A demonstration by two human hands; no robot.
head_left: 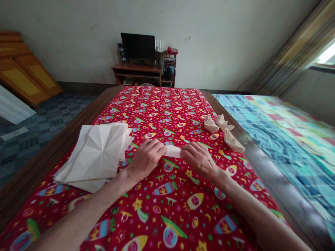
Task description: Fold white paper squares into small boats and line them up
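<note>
A small folded piece of white paper (pixel 173 151) spans the gap between my two hands, low over the patterned red cloth. My left hand (pixel 148 155) grips its left end, fingers curled over it. At the opposite end my right hand (pixel 197 157) is closed on the paper in the same way. Both hands cover the ends, so only the middle strip shows. Left of my left hand lies a stack of creased white paper sheets (pixel 102 150). Three folded paper shapes (pixel 234 141) with pointed tips stand to the right, beyond my right hand.
The red cloth (pixel 167 205) covers a dark wooden table (pixel 272 177). A bed with a blue checked cover (pixel 261 129) adjoins on the right. Against the far wall is a desk (pixel 137 68) with a monitor (pixel 138 47); a wooden cabinet (pixel 24 69) stands at left.
</note>
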